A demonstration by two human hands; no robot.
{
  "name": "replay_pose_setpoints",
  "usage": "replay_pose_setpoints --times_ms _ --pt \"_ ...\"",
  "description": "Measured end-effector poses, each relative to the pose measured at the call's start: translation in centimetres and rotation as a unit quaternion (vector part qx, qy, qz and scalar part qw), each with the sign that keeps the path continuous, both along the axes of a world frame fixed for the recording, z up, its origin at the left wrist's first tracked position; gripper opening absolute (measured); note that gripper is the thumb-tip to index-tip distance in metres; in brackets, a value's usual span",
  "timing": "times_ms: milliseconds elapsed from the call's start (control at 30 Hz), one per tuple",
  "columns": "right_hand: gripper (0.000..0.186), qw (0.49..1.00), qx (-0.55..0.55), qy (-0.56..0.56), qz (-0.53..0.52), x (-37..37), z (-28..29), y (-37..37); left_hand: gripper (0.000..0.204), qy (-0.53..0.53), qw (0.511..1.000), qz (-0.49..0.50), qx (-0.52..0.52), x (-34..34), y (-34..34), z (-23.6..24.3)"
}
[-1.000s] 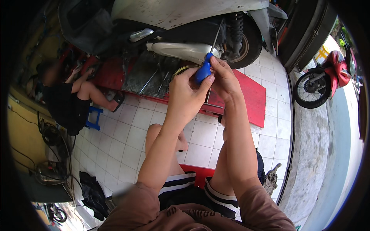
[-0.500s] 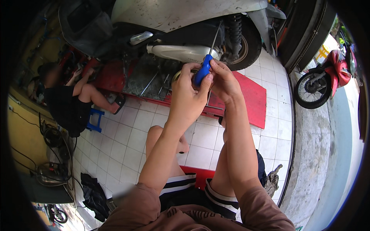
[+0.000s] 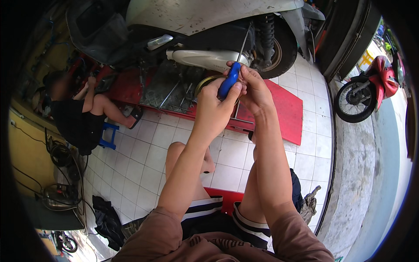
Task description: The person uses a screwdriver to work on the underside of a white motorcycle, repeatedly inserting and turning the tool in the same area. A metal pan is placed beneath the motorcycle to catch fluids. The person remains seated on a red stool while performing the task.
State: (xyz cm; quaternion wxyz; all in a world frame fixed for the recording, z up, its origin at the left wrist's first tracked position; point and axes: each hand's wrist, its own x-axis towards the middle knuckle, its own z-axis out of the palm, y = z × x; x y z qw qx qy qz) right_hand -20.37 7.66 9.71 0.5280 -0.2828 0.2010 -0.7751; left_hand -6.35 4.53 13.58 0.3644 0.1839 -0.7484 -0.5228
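A screwdriver (image 3: 230,81) with a blue handle is up in front of me, its thin metal shaft slanting up toward the scooter. My left hand (image 3: 214,100) wraps the handle from the left, thumb along its lower end. From the right, my right hand (image 3: 256,94) is closed at the handle's side, thumb near its upper part; some of its fingers are hidden. Beyond them stands a silver-grey scooter (image 3: 209,15) with a pale engine cover (image 3: 196,58) and a rear wheel (image 3: 286,54). Behind my left hand shows the gold-coloured rim of a round container (image 3: 201,84).
Under the scooter lies a red platform (image 3: 286,111) with metal rods (image 3: 169,96) on it. At left a person (image 3: 72,113) sits by a blue stool (image 3: 109,135). A red motorbike (image 3: 384,81) is outside at right. Dark cloth (image 3: 107,220) lies on the tiles.
The blue handle has turned slightly within my hands, and my left fingers have shifted around it. More of the gold rim shows. The person at left has moved their hands a little.
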Motion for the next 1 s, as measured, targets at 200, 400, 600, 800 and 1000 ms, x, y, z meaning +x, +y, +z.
replay_pose_setpoints --times_ms 200,400,600,800,1000 --pt "0.041 0.999 -0.019 0.038 0.016 0.2 0.3 0.3 0.027 0.055 0.952 -0.082 0.29 0.7 -0.1 1.3" --pt "0.027 0.998 0.01 0.059 -0.016 -0.2 -0.8 0.1 0.033 0.01 0.925 -0.122 0.359 0.4 -0.5 1.4" --pt "0.025 0.975 0.085 0.141 -0.151 -0.8 -1.4 -0.1 0.031 0.107 0.802 -0.247 0.533 -1.4 -2.3 -1.7" --pt "0.031 0.847 0.172 0.344 -0.368 -4.0 0.3 -2.4 0.033 0.147 0.738 -0.309 0.581 -1.8 -3.7 -5.1" --pt "0.039 0.557 0.227 0.608 -0.518 -12.1 3.1 -9.5 0.037 0.155 0.711 -0.355 0.586 -3.1 -2.3 -5.3"
